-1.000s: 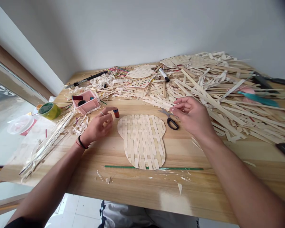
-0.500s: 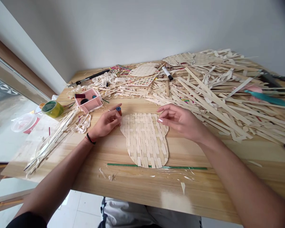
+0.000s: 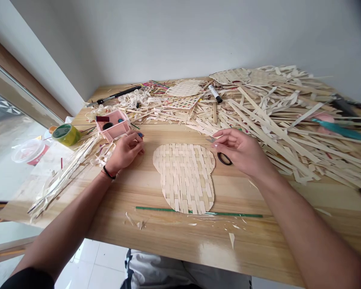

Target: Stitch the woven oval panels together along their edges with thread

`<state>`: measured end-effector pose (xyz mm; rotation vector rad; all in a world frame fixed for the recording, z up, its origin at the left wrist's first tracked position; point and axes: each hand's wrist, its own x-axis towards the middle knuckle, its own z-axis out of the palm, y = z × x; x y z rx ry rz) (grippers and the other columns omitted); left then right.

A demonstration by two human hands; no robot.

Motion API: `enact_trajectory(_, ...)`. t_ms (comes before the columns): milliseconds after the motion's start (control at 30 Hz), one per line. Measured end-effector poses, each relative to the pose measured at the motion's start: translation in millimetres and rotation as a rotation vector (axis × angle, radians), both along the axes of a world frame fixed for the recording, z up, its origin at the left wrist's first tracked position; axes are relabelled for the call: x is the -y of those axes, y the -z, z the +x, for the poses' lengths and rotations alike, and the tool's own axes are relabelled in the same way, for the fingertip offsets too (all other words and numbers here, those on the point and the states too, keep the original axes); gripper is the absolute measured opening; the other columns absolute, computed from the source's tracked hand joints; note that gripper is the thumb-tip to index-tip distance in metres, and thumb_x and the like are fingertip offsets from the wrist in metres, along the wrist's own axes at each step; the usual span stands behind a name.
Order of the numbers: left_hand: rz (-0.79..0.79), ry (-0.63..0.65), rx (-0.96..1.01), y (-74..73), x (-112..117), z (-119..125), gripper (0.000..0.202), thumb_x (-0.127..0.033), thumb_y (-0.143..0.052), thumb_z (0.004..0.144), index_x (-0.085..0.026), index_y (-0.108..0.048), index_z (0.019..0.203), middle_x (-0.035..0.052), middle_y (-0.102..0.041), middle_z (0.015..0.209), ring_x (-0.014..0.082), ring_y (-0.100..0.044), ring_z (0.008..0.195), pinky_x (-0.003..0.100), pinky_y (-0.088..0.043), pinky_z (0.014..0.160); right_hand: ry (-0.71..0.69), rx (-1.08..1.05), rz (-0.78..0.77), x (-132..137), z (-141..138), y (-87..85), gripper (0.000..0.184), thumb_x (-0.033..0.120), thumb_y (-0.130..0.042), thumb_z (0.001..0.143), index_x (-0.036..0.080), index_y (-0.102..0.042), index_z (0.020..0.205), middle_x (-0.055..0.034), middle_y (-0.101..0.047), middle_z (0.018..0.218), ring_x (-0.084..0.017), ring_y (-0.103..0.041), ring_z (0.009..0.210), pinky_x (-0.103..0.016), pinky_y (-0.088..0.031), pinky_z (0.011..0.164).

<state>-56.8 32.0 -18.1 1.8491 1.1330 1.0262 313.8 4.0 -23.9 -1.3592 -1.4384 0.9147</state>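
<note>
A heart-shaped mat [image 3: 185,176] woven from pale strips lies flat on the wooden table [image 3: 258,241] in front of me. My left hand [image 3: 124,152] rests just left of it, fingers curled round a small tube with a blue cap [image 3: 140,135]. On the mat's right side, my right hand [image 3: 243,150] lies over black-handled scissors [image 3: 224,158]. Its thumb and forefinger are pinched together at the blades, and one handle loop shows under the palm. A thin green strip [image 3: 228,214] lies along the mat's near edge.
Loose pale strips [image 3: 289,120] are heaped over the far and right side of the table, with several woven pieces and a marker [image 3: 215,94]. At the left stand a pink tray [image 3: 112,126], a roll of green tape [image 3: 64,134] and a plastic lid [image 3: 28,150].
My right hand has drawn back from the mat's top edge to the scissors on its right. My left hand has pulled the small tube a little left, away from the mat.
</note>
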Motion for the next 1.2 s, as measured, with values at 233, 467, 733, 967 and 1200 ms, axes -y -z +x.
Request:
enact_trajectory(233, 0.010, -0.103, -0.028, -0.9, -3.5, -8.3, 0.022, -0.032, -0.074, 0.093, -0.016, -0.065, 0.079, 0.0092, -0.065, 0.117, 0.0112, -0.073, 0.066, 0.029, -0.067, 0.064, 0.106, 0.000, 0.056, -1.9, 5.2, 4.1, 0.046, 0.062, -0.089, 0.075, 0.028, -0.069, 0.099, -0.0038, -0.076, 0.087, -0.029, -0.075, 0.089, -0.046, -0.061, 0.087)
enact_trajectory(467, -0.004, -0.097, -0.002, -2.8, -1.9, -9.9, 0.024, -0.034, -0.076, 0.092, -0.016, -0.068, 0.078, 0.0104, -0.066, 0.116, 0.0116, -0.072, 0.066, 0.029, -0.065, 0.061, 0.110, 0.035, 0.040, -3.7, 8.8, 4.3, 0.050, 0.069, -0.088, 0.074, 0.030, -0.067, 0.099, -0.0037, -0.077, 0.088, -0.030, -0.075, 0.088, -0.049, -0.060, 0.088)
enact_trajectory(733, 0.090, -0.112, -0.141, -7.7, -0.7, -13.1, 0.023, -0.037, -0.075, 0.092, -0.017, -0.072, 0.082, 0.0119, -0.063, 0.132, 0.0096, -0.067, 0.068, 0.028, -0.063, 0.060, 0.111, 0.052, 0.040, -3.5, 8.1, 0.6, 0.049, 0.066, -0.085, 0.074, 0.028, -0.065, 0.098, -0.0050, -0.076, 0.087, -0.031, -0.075, 0.090, -0.051, -0.058, 0.093)
enact_trajectory(967, 0.265, -0.120, -0.278, -27.5, 10.3, -10.1, 0.018, -0.031, -0.069, 0.093, -0.019, -0.073, 0.081, 0.0123, -0.066, 0.126, 0.0234, -0.069, 0.108, 0.026, -0.061, 0.066, 0.120, 0.041, 0.047, -2.5, 7.9, 0.7, 0.038, 0.057, -0.085, 0.077, 0.031, -0.067, 0.098, -0.0046, -0.077, 0.087, -0.033, -0.076, 0.090, -0.053, -0.059, 0.092)
enact_trajectory(1200, 0.259, -0.081, -0.285, -28.7, 11.2, -9.6, 0.018, -0.025, -0.064, 0.090, -0.019, -0.064, 0.073, 0.0100, -0.070, 0.111, 0.0207, -0.071, 0.092, 0.031, -0.059, 0.066, 0.148, 0.052, 0.063, -3.8, 8.6, 1.7, 0.045, 0.066, -0.087, 0.075, 0.032, -0.066, 0.095, -0.0051, -0.077, 0.090, -0.032, -0.074, 0.088, -0.052, -0.060, 0.090)
